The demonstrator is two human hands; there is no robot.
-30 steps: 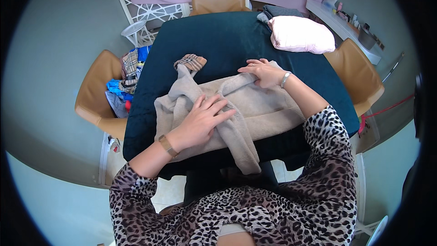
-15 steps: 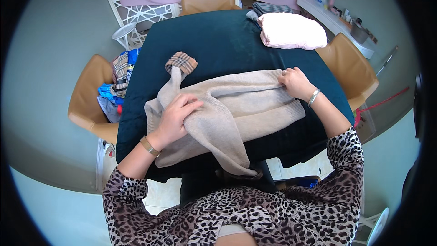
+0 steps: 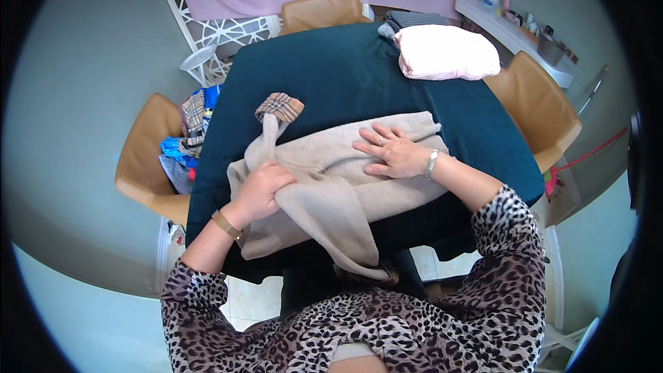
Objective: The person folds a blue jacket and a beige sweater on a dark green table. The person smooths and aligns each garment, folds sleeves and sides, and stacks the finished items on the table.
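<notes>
A beige knit sweater lies across the near part of the table. One sleeve points away from me and ends in a turned-back plaid cuff; the other hangs over the near table edge. My left hand is closed on the sweater's fabric near its left end, with the fingertips partly hidden. Palm down, my right hand rests with fingers spread on the sweater's right half. Ribbed knit shows along the garment's right end.
A dark green cloth covers the table. At its far right sit a puffy white-pink bundle and folded striped fabric. Tan chairs stand around it, the left one piled with clothes. A shelf runs along the right wall.
My right hand has let go of the sweater's right end and moved left, flattening onto the fabric. My left hand has closed on the cloth where its fingers were loosely extended.
</notes>
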